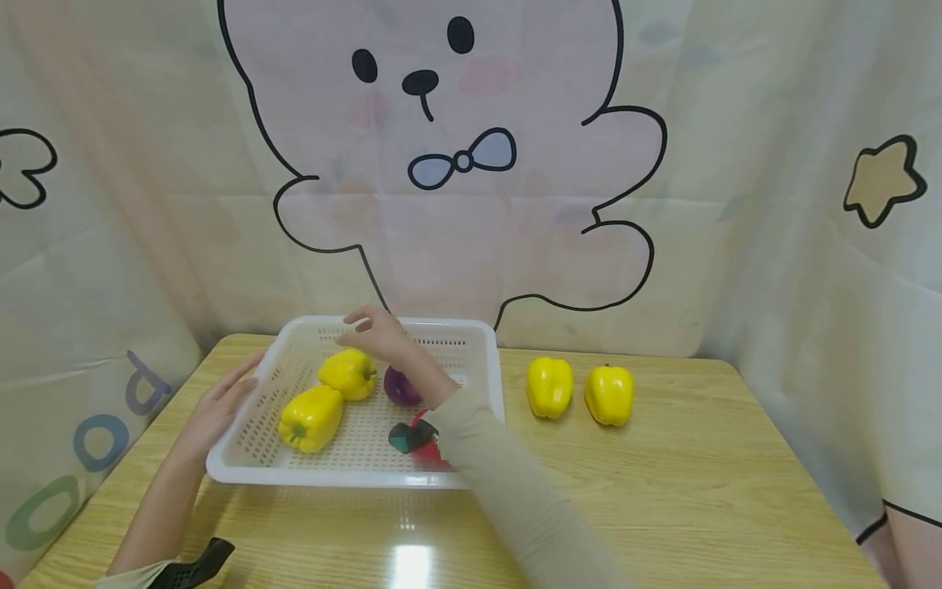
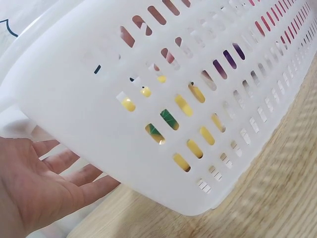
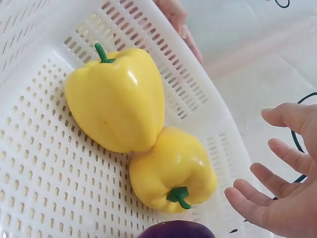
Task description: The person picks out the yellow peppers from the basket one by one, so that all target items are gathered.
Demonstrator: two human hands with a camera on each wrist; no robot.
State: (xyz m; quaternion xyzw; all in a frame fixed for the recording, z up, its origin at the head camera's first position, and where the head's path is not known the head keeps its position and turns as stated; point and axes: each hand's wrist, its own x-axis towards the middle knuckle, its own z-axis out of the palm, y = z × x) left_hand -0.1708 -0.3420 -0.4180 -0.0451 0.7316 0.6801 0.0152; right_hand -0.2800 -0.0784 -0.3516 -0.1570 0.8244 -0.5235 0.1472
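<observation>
A white perforated plastic basket [image 1: 324, 476] stands on the table. My left hand [image 1: 221, 405] is at its left side; in the left wrist view that hand's fingers [image 2: 74, 188] extend along the outer wall. Over the basket's far part, my right hand [image 1: 379, 335] hovers with spread fingers and nothing in them; the right wrist view shows its fingers [image 3: 270, 181] apart from the peppers. Inside lie two yellow bell peppers [image 1: 311, 419] [image 1: 348, 375] touching each other. Near the right forearm sit a round purple vegetable [image 1: 400, 388] and a red item with a dark green part [image 1: 412, 438], both partly hidden.
Two more yellow bell peppers [image 1: 549, 387] [image 1: 609, 395] stand on the wooden table [image 1: 699, 491] right of the basket. A printed curtain [image 1: 559, 245] hangs behind the table and along both sides. A black strap [image 1: 193, 566] is on the left wrist.
</observation>
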